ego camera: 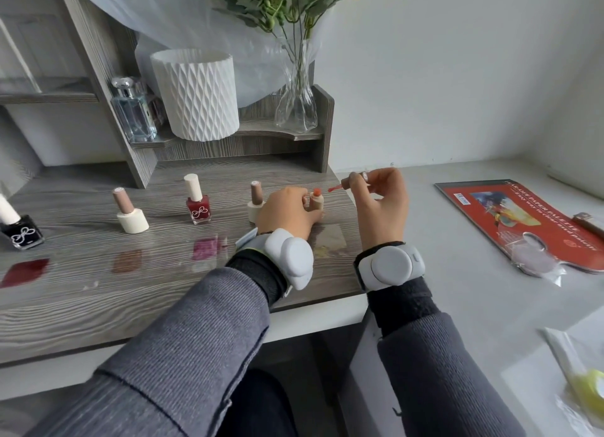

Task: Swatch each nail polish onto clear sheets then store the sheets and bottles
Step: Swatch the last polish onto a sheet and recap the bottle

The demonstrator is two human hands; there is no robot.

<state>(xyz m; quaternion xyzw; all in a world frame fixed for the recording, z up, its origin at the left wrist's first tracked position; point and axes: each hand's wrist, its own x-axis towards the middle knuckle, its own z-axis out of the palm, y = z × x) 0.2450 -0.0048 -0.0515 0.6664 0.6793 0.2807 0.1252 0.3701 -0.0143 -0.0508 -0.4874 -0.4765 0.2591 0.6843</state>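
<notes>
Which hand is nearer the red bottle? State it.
Left. The left hand is just right of the red bottle; the right hand is farther right, holding the brush.

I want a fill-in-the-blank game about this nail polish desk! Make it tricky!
1. The right hand pinches a brush wet with ____ polish.
2. The left hand holds the open bottle; ____ capped bottles stand further left.
3. The leftmost bottle has a white cap and a ____ body.

Missing words: orange, four, black.
</notes>
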